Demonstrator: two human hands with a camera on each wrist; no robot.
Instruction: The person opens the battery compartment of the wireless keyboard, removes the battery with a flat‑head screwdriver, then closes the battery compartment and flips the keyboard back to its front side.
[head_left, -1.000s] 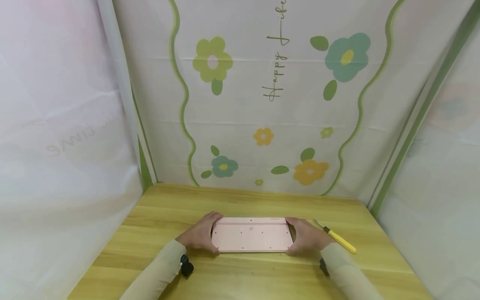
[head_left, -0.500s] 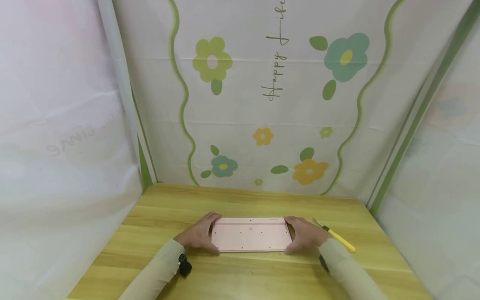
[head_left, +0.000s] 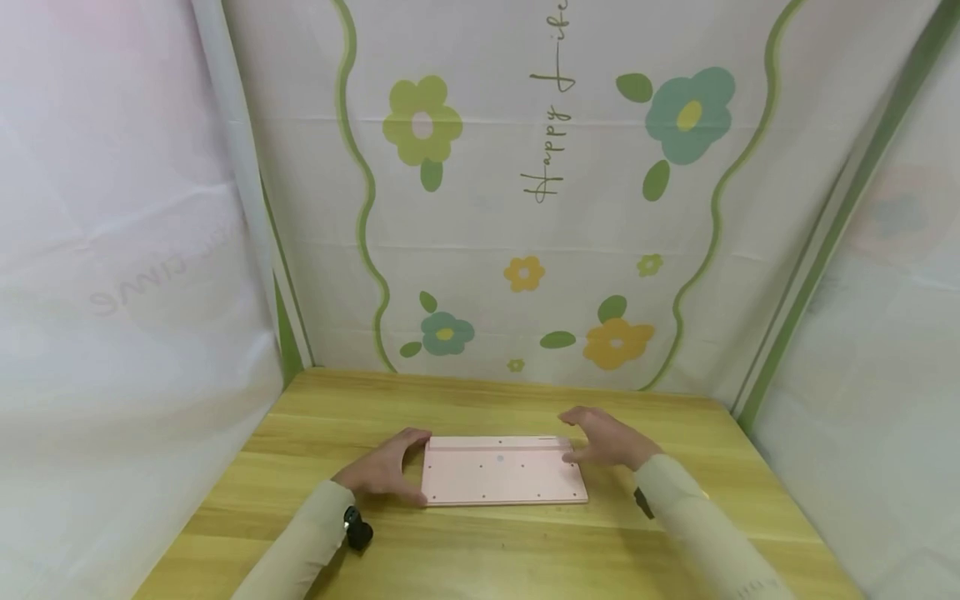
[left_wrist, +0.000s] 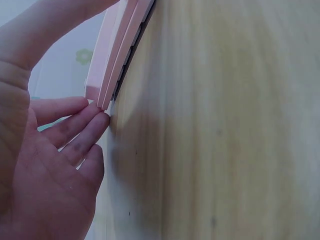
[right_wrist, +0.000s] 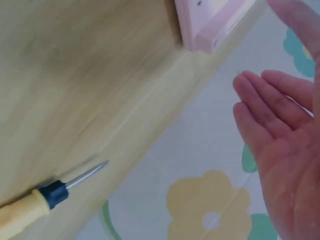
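Observation:
A pink keyboard [head_left: 501,475] lies face down on the wooden table, its underside dotted with small screw holes. Dark keys show along its lower face in the left wrist view. At its left end is my left hand [head_left: 381,468], thumb and fingers spread toward the two corners; in the left wrist view straight fingertips touch the keyboard's corner [left_wrist: 102,90]. My right hand [head_left: 609,437] hovers over the far right corner with fingers extended. The right wrist view shows that hand [right_wrist: 285,130] apart from the keyboard and holding nothing.
A yellow-handled screwdriver [right_wrist: 30,212] with a black collar lies on the table at the right, mostly hidden by my right sleeve in the head view. Flower-printed white cloth [head_left: 480,208] hangs behind the table [head_left: 480,558], with cloth walls at both sides.
My right hand has let go of the keyboard's right end and risen up and away toward the back. My left hand has loosened and shifted slightly left. The keyboard stays in place.

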